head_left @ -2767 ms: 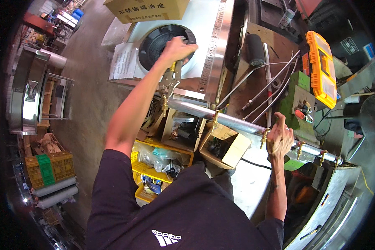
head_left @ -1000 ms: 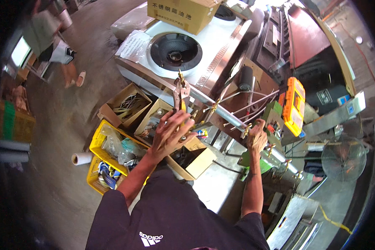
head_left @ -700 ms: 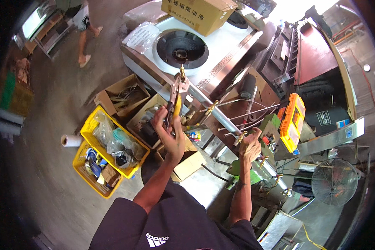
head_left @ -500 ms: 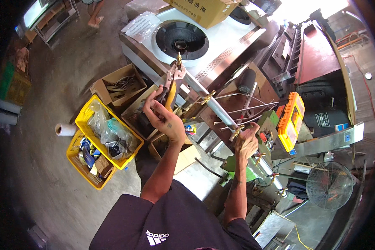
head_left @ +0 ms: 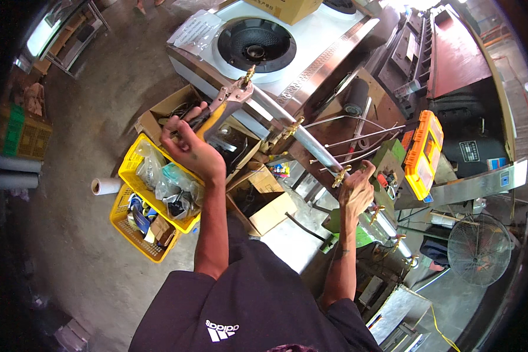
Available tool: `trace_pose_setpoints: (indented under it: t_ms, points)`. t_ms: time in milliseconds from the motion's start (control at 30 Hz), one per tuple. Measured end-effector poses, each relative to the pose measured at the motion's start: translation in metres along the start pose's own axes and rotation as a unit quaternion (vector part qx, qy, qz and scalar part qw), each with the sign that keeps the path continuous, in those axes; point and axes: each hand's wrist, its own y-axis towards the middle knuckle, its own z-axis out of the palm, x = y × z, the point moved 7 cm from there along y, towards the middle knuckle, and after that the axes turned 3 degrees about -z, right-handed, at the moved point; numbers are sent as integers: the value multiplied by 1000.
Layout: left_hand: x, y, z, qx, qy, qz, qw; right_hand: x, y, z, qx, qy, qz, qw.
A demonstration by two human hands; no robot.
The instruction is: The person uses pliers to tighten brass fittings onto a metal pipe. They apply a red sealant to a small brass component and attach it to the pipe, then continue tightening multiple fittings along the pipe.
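A long silver pipe (head_left: 317, 149) with several brass valves along it slants from the upper middle to the lower right. Pliers with a yellow handle and a dark handle (head_left: 216, 120) are clamped at its upper end, on a brass fitting (head_left: 249, 74). My left hand (head_left: 195, 151) has its fingers curled about the handle ends, partly hidden there. Farther down, my right hand (head_left: 356, 190) is closed round the pipe just below a brass valve (head_left: 341, 176); its index finger and thumb lie near that valve.
A white stove top with a black round burner (head_left: 256, 50) stands ahead. Left of me are yellow crates (head_left: 152, 214) with bagged parts and open cardboard boxes (head_left: 264, 202). An orange organizer case (head_left: 423, 155) and a fan (head_left: 480, 249) lie right.
The plier handles have swung left, from pointing nearly straight down to slanting down-left, and my left hand has moved left with them. My right hand stays on the pipe.
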Motion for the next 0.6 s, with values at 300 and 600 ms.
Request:
trace_pose_setpoints:
  t_ms: [300,600]
  points:
    - [17,21,9,-224,-178,-127,950,0,5,3,-3,-22,12,1000]
    - [41,63,6,-221,-255,-168,926,-3,4,4,6,24,27,999]
